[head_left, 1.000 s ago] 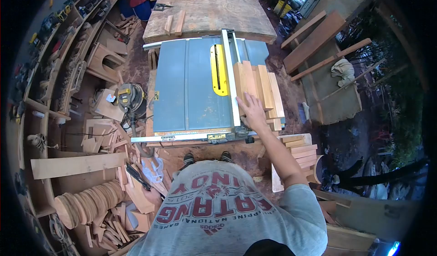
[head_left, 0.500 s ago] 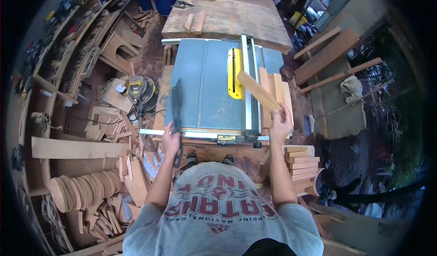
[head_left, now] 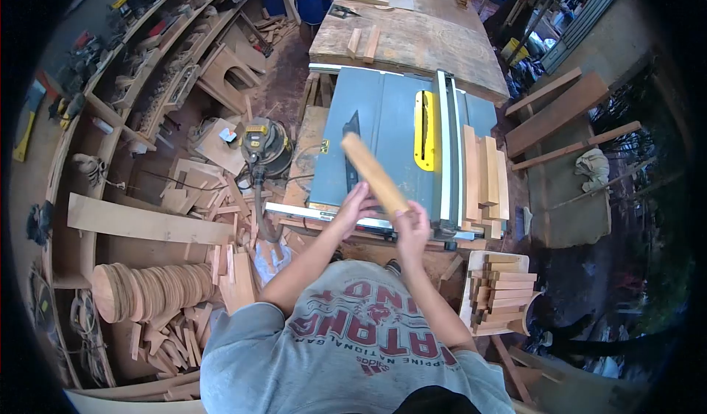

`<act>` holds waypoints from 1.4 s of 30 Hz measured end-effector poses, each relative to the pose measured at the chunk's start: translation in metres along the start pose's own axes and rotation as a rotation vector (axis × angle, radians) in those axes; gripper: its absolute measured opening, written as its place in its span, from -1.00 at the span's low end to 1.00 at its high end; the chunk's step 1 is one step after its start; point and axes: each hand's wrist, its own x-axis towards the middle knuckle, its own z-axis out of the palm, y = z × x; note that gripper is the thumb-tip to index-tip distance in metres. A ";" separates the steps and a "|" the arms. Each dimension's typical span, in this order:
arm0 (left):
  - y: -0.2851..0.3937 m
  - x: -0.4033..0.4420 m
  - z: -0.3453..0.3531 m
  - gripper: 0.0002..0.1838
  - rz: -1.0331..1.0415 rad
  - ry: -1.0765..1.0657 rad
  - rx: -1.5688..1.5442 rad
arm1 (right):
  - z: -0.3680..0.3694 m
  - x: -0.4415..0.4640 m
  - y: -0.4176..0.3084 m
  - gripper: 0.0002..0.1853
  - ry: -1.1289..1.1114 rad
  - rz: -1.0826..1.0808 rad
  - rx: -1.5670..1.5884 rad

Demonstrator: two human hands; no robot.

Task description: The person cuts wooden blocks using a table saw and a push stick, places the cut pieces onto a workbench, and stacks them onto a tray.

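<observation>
My right hand [head_left: 414, 226] grips the near end of a wooden board [head_left: 374, 174], which slants up and left above the table saw's grey top [head_left: 346, 97]. Close to the board's left side is my left hand [head_left: 356, 209], fingers extended and apart, with no firm hold visible. A long black push stick [head_left: 351, 123] is on the saw top beyond my left hand, partly hidden behind the board. To the right are the yellow blade insert [head_left: 425, 130] and the metal rip fence [head_left: 446, 134]. Several wooden strips [head_left: 487, 171] lie beyond the fence.
Stacked wood pieces [head_left: 503, 292] stand low at the right. A shop vacuum [head_left: 265, 146] and scrap wood [head_left: 202, 193] are on the left, near rounded wooden discs [head_left: 151, 292]. Behind the saw is a plywood worktable [head_left: 420, 46], with another person [head_left: 313, 1] at its far left.
My left hand has let go of the push stick, now on the saw top, and moved right toward the board. My right hand has brought the board left across the fence. The view has shifted.
</observation>
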 end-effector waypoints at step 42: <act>0.014 -0.001 0.106 -0.21 -0.559 -0.790 -0.962 | -0.054 -0.094 -0.065 -0.39 0.112 0.083 -0.441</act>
